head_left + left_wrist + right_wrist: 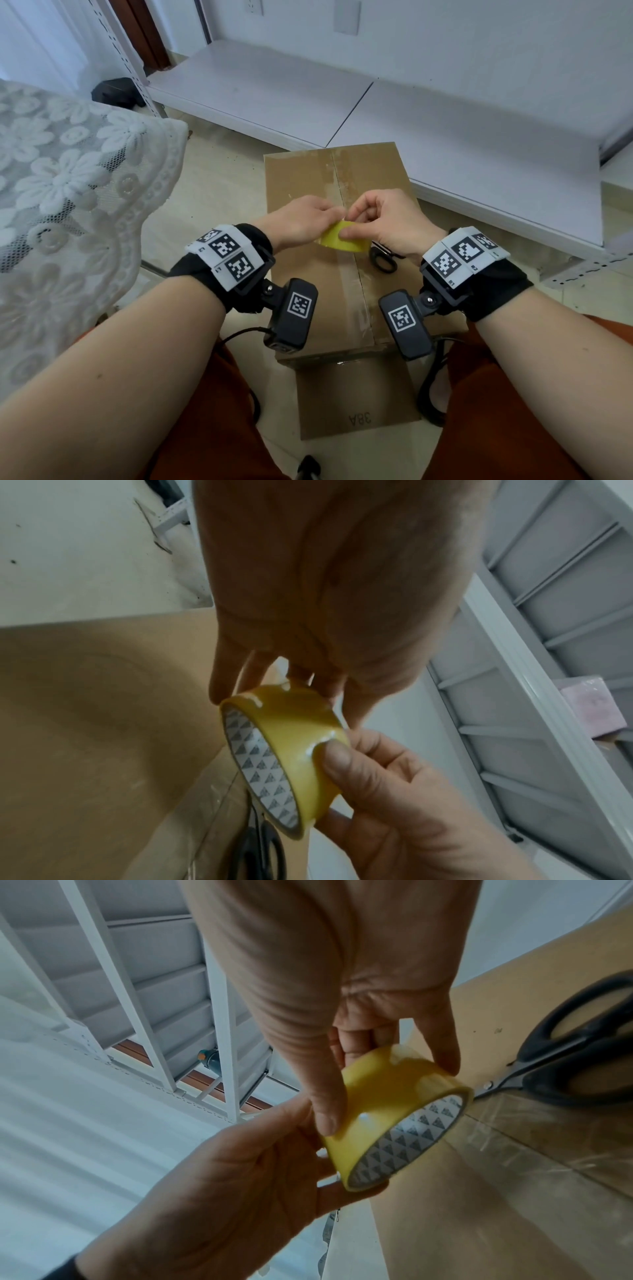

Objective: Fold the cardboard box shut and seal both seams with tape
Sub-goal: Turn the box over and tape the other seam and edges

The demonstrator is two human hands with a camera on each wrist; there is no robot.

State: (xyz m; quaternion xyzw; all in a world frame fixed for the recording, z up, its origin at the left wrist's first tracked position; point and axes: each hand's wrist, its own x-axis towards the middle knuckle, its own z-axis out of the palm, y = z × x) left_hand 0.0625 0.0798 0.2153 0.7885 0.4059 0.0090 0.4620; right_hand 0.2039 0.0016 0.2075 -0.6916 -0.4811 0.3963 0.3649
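Note:
A brown cardboard box (308,185) (85,723) (479,1218) stands on the floor between my knees, its top flaps folded together along a centre seam (346,192) that carries old clear tape. One flap (356,401) at the near end lies flat on the floor. Both hands hold a yellow tape roll (342,240) (294,739) (383,1096) just above the box top. My left hand (330,217) grips the roll from the left and below. My right hand (349,224) pinches it, thumb pressed on its outer face.
Black-handled scissors (383,262) (575,1064) lie on the box top, under my right wrist. A white lace cloth (68,171) hangs at the left. White shelf boards (445,120) run behind and to the right of the box. Cables trail by my knees.

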